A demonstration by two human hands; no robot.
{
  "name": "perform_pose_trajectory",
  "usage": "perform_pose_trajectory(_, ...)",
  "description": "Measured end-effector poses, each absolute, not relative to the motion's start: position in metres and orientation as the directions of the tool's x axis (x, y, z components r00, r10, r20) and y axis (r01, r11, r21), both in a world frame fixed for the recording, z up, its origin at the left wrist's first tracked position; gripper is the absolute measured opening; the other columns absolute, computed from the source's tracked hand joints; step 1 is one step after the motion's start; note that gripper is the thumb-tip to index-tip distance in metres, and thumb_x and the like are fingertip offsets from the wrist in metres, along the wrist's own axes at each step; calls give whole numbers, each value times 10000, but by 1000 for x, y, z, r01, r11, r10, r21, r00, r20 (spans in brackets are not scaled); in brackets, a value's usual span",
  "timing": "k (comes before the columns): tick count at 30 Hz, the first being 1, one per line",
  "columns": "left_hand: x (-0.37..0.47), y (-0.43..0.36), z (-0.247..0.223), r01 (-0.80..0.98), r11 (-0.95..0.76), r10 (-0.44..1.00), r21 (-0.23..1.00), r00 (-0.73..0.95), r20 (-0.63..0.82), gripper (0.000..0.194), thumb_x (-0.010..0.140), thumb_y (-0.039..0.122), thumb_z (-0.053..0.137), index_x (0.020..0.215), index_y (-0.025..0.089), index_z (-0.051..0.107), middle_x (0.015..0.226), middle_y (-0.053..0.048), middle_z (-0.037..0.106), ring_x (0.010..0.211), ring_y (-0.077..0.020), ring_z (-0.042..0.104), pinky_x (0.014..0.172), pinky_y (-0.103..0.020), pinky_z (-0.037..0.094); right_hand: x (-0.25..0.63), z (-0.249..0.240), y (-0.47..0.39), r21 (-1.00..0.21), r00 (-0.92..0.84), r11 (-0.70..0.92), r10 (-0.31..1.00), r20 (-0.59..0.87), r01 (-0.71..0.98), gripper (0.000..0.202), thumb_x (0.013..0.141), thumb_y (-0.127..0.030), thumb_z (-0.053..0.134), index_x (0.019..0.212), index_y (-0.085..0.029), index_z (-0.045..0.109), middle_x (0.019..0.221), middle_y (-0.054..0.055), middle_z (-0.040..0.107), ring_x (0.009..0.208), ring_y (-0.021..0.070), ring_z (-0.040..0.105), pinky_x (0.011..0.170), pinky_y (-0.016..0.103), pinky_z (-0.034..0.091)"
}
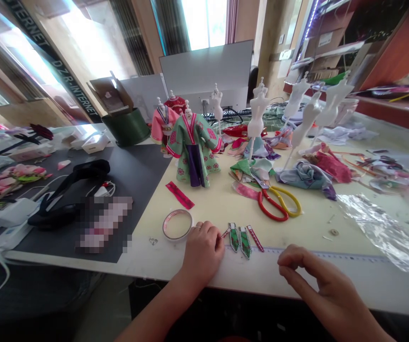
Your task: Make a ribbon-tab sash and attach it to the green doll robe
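Trimmings occupy the front middle of the pale tabletop [211, 209] in the head view: two green pointed pieces [245, 243] with pale beaded edges lie side by side, tips toward the person. Take these as the centre of a dial, with twelve pointing away from the person. At three, just beside them, a thin red strip [256, 238] lies aslant; at nine, a second, partly hidden red strip [225, 232] reaches toward the left hand [204, 249].

That hand rests on the table at about nine, a ring on one finger, its fingers curled inward. I cannot tell whether they pinch the second strip or only lie next to it. The right hand [323, 282] is at four, apart from the green pieces, near the table's front edge. Its thumb and index finger curve toward each other, tips close; whether anything small sits between them I cannot tell.

A ruler [343, 257] runs along the front edge toward three. Between nine and ten, just beside the left hand, lies a tape roll [175, 238], and at ten a magenta fabric strip [180, 195]. A miniature green robe [209, 142] stands on a form at eleven. Scissors [279, 204] with red and yellow handles lie between one and two; crinkled clear film [385, 232] spreads at three, farther off.
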State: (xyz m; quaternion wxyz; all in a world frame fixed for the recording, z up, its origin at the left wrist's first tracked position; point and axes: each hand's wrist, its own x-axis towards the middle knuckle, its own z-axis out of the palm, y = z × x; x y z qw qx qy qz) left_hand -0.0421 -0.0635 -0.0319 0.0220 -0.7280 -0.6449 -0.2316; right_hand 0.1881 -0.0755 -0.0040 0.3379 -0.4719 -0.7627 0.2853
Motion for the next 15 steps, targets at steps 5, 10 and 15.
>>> perform_pose_trajectory(5,-47,-65,-32,932,-184,915,311,46,402,132,767,87,510,674,180,524,716,-23,582,706,-182,529,665,-325,442,186,-5,-76,-775,-341,376,914,219,508,115,848,-344,533,795,-250,573,763,2,632,702,167,606,642,251,497)
perform_pose_trajectory(10,-43,-79,-26,868,-285,861,406,46,506,114,806,98,490,735,179,527,693,-15,588,680,-165,540,645,-299,447,175,-12,-82,-901,-340,179,940,37,395,178,847,-398,524,837,-233,588,734,8,618,630,154,585,562,247,487)
perform_pose_trajectory(15,-25,-101,-17,835,-448,756,319,164,633,106,806,68,520,790,172,530,688,-27,588,663,-174,517,631,-313,423,158,-16,-88,-975,-403,-150,892,-205,163,305,838,-482,528,984,-219,579,766,-2,593,494,85,473,441,204,413)
